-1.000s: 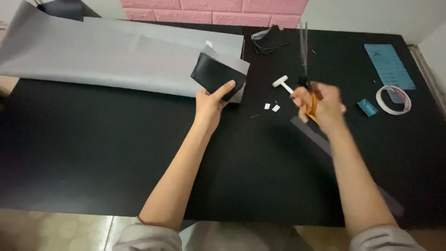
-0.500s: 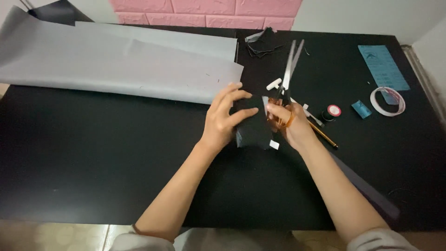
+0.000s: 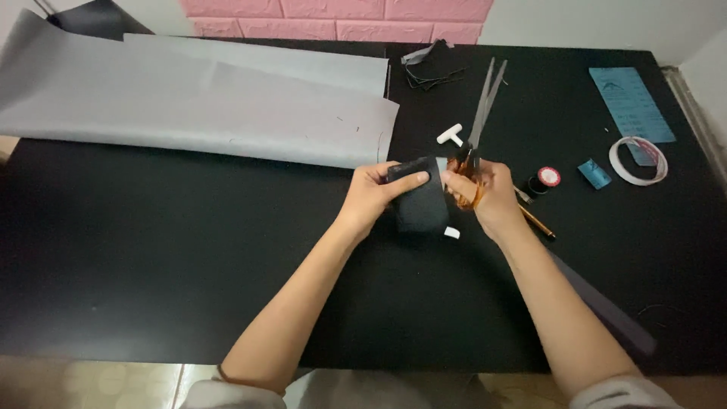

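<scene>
My left hand (image 3: 376, 195) grips a small dark rectangular piece of material (image 3: 419, 203) at its upper left corner, thumb on top. My right hand (image 3: 485, 197) pinches the piece's right edge while holding long scissors (image 3: 480, 113) by their orange handles. The blades point up and away, slightly apart. Both hands meet above the middle of the black table (image 3: 151, 257).
A large grey sheet (image 3: 197, 106) lies across the back left. Around the hands lie a white T-shaped piece (image 3: 450, 135), a small white bit (image 3: 451, 232), a thread spool (image 3: 544, 180), a pencil (image 3: 536, 221), a blue clip (image 3: 594, 173), a tape ring (image 3: 638, 160) and a blue card (image 3: 630, 104).
My left hand has carried the dark piece from the grey sheet's edge to the table's middle. My right hand, with the scissors, moved left to meet it and now pinches it.
</scene>
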